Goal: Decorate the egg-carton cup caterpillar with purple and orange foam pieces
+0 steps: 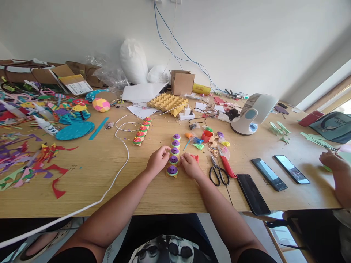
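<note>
A strip of egg-carton cups point(172, 170) stands in front of me, its row of cups topped with purple and pale-green clay and dotted with small dark spots. My left hand point(158, 159) grips its left side with curled fingers. At the right side, my right hand point(190, 165) has its thumb and fingertips pinched together on the strip's edge. A similar strip with red and green tops point(140, 133) lies farther left. Right of my hands are a red cup point(206, 136), lumps of coloured clay point(198, 146), black-handled scissors point(218, 173) and a red-handled knife point(227, 164).
Several phones point(253, 194) lie at the front right, beside another person's hand point(333, 160). A white fan point(253, 115) and a yellow egg tray point(168, 103) stand farther back. A white cable point(120, 171) crosses the table's left, near paper scraps point(35, 160).
</note>
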`<state>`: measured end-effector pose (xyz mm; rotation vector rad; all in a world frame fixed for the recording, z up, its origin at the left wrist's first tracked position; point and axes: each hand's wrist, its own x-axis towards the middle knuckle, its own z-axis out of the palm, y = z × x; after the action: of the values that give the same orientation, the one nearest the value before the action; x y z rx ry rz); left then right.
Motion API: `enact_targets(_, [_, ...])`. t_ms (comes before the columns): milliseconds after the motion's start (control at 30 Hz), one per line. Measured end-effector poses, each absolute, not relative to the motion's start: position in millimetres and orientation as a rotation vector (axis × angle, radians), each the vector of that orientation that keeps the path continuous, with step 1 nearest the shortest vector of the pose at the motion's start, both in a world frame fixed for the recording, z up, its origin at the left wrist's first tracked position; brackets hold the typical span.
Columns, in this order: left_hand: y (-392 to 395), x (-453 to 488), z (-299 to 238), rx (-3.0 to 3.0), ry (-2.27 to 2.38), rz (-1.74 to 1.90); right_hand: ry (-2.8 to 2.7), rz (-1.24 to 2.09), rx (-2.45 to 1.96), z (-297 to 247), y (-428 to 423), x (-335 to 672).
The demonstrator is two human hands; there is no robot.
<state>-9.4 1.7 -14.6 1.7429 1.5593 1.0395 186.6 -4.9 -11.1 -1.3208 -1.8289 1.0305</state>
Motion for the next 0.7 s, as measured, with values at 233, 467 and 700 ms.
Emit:
enact_targets(233, [2,-10,-14,1.685,1.528,1.093,-1.797,1.011,-1.305,-12,-4,187])
enact_targets(467, [9,-11,-24,1.615,1.444,1.185,-1.74,1.038,-1.314,-11,-3,186])
enact_targets(700, [12,-12,-27,1.626,1.417,1.2,-1.708,1.019,-1.306,-14,0,187])
